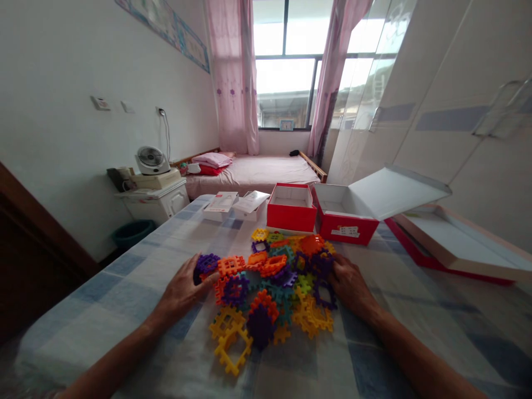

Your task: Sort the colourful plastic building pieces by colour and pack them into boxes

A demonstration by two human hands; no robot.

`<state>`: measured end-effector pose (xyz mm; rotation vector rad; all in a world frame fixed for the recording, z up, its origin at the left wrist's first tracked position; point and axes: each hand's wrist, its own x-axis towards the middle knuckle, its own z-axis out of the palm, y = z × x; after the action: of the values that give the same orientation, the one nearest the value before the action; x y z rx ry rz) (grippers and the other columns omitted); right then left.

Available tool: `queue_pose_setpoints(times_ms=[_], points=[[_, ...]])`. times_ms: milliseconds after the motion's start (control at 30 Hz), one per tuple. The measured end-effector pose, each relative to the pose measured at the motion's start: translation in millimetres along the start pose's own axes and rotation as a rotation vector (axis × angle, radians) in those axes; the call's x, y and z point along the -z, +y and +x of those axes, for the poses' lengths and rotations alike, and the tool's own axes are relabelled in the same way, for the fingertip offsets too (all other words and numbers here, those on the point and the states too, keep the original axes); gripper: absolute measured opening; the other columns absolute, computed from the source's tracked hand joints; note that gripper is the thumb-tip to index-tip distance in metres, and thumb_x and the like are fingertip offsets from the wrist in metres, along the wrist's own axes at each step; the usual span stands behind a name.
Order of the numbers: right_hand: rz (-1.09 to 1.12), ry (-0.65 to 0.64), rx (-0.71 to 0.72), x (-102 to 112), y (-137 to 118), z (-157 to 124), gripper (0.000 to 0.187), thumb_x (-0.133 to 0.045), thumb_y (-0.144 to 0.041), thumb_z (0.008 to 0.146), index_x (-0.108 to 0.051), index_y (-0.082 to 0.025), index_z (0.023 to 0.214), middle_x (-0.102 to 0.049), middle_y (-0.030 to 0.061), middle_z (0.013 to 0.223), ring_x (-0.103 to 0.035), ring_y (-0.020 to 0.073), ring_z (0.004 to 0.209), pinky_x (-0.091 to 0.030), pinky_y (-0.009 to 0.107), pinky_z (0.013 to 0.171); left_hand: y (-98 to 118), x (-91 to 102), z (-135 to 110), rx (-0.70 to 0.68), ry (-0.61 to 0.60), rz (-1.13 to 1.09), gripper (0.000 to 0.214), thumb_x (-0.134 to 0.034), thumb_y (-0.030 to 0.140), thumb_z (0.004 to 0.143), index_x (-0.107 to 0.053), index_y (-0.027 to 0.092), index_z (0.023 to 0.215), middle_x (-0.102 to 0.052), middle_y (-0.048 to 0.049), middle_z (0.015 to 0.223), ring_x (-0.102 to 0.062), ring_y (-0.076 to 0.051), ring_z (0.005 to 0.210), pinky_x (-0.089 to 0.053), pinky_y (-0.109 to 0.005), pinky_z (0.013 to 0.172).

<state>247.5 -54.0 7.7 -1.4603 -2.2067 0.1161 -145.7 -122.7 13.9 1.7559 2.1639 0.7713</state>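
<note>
A heap of plastic interlocking blocks [272, 291] in orange, purple, yellow, teal and green lies on the table in front of me. At its left side, my left hand [186, 284] has its thumb and fingers around a purple block [208, 262], the thumb reaching along the front near an orange block [231, 266]. My right hand [352, 281] rests against the heap's right edge, touching purple blocks [322, 262], with its fingers partly hidden behind them. A purple frame-shaped block [325, 293] lies beside it. Closest to me is a yellow frame-shaped block [233, 350].
Beyond the heap stand an open red box [291, 216] and another red box [347, 224] with its white lid raised. A large shallow box [457, 244] lies at the right. Small white boxes [221, 204] sit at the back left. A checked cloth [166, 238] covers the table.
</note>
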Motion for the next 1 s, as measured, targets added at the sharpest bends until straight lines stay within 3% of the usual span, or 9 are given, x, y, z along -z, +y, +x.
queue_pose_setpoints(times_ms=[167,267,400,533,700,833,933,1000], points=[[0.001,0.03,0.027,1,-1,0,0.024,-0.04,-0.02,0.084,-0.061,-0.017,0.094,-0.06,0.0092,0.104,-0.055,0.0188,0.097,-0.04,0.03,0.09,36,-24.9,-10,-0.12,0.064,-0.214,0.082,-0.061,0.057,0.069,-0.034,0.016,0.135,-0.035,-0.0123,0.14,-0.031,-0.027,0.132,-0.024,-0.042,0.111],[0.03,0.027,0.032,3,-2,0,0.024,-0.04,-0.02,0.084,-0.061,-0.018,0.094,-0.06,0.0086,0.105,-0.055,0.0181,0.097,-0.039,0.03,0.091,58,-35.0,-7,-0.109,0.092,-0.364,0.076,-0.065,0.05,0.067,-0.04,0.015,0.13,-0.036,-0.0127,0.138,-0.031,-0.027,0.131,-0.025,-0.041,0.111],[0.024,0.005,0.014,1,1,0,0.022,-0.04,-0.018,0.084,-0.06,-0.018,0.092,-0.059,0.0089,0.106,-0.054,0.0184,0.099,-0.038,0.031,0.093,86,-37.8,-3,-0.08,0.101,-0.593,0.068,-0.066,0.042,0.068,-0.042,0.018,0.127,-0.03,-0.0119,0.141,-0.039,-0.026,0.126,-0.04,-0.037,0.101],[-0.017,-0.016,0.011,-2,4,0,0.021,-0.04,-0.016,0.083,-0.06,-0.016,0.088,-0.059,0.0097,0.105,-0.054,0.0191,0.098,-0.038,0.032,0.093,117,-37.8,-2,-0.201,0.051,-0.774,0.06,-0.064,0.032,0.073,-0.04,0.021,0.127,-0.036,-0.0106,0.138,-0.045,-0.023,0.121,-0.05,-0.031,0.087],[0.017,0.013,0.06,1,1,1,0.026,-0.037,-0.02,0.087,-0.06,-0.016,0.097,-0.058,0.0102,0.109,-0.053,0.0198,0.103,-0.038,0.032,0.094,162,-49.0,-7,-0.432,-0.044,-0.601,0.048,-0.062,0.023,0.074,-0.051,0.019,0.12,-0.047,-0.0082,0.132,-0.044,-0.022,0.122,-0.04,-0.036,0.101],[0.058,0.004,0.118,5,-1,0,0.028,-0.039,-0.022,0.086,-0.061,-0.018,0.103,-0.059,0.0101,0.109,-0.052,0.0212,0.105,-0.039,0.033,0.093,193,-51.7,-18,-0.67,-0.216,-0.545,0.046,-0.058,0.018,0.077,-0.052,0.021,0.123,-0.055,-0.0052,0.126,-0.05,-0.018,0.117,-0.037,-0.031,0.105],[0.078,0.012,0.119,6,0,-2,0.031,-0.038,-0.025,0.088,-0.058,-0.018,0.11,-0.058,0.0108,0.112,-0.053,0.0211,0.105,-0.039,0.033,0.093,188,-37.0,-30,-0.875,-0.279,-0.427,0.054,-0.063,0.03,0.078,-0.047,0.025,0.129,-0.044,-0.0047,0.138,-0.043,-0.02,0.124,-0.035,-0.031,0.106],[0.075,0.008,0.112,5,1,-2,0.031,-0.038,-0.025,0.088,-0.058,-0.018,0.11,-0.057,0.0106,0.114,-0.052,0.0211,0.106,-0.039,0.034,0.093,163,-23.1,-39,-0.991,-0.287,-0.288,0.076,-0.07,0.049,0.069,-0.038,0.029,0.135,-0.035,-0.0056,0.144,-0.036,-0.026,0.129,-0.032,-0.037,0.108]])
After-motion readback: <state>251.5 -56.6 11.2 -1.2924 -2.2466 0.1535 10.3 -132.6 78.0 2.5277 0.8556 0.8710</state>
